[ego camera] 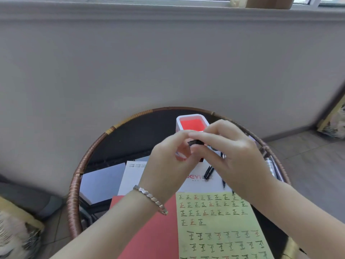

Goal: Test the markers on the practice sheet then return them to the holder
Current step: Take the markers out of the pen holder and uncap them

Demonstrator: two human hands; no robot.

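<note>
Both hands pinch one small black marker (pixel 195 142) between them, up in the air over the table (pixel 89 156). Fingertips of the left hand (pixel 168 161) hold one end, and fingertips of the right hand (pixel 233 157) curl over the other end. Only a little bit of the marker shows, so I cannot tell if the cap is on or coming off.

It looks light and hard, so it should not bend. The smooth plastic could slip, so it is best to hold it around the middle, with the other hand on the cap. A pull that is too hard could make it pop out and roll away.

Just behind the hands stands the holder (pixel 186 116), white outside and red inside. It looks like nothing is in it. Near the right hand, a few more pens (pixel 208 172) lie on a white paper (pixel 134 176).

Closer to the person is the practice sheet (pixel 220 227), light green, with rows of little marks on it. It lies beside a red sheet (pixel 155 230) and partly on it. A silver bracelet (pixel 151 199) is on the left wrist.
</note>
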